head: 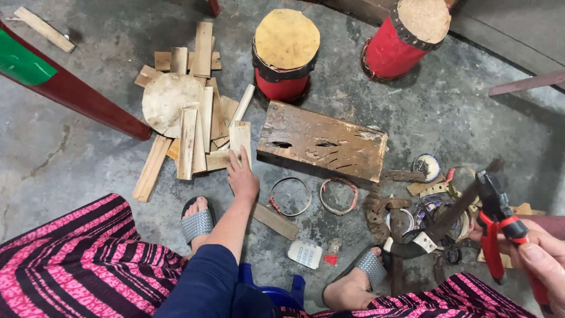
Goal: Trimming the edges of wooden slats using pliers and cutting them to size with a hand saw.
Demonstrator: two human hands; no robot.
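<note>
Two hands are working: the left hand (pixel 242 176) is lying flat, fingers spread, touching a wood slat (pixel 240 140) at the near edge of the slat pile (pixel 188 112); the right hand (pixel 544 259) is gripping red pliers (pixel 500 227) at the right. Two red drums (pixel 286 53) are standing far, two wire rings (pixel 291 196) lying near one wooden block (pixel 322 141) on the floor.

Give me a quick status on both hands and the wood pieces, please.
Left hand open, reaching onto a wooden slat at the pile's edge. Right hand gripping red-handled pliers. Wooden block lies beside the slat, not blocking.
</note>
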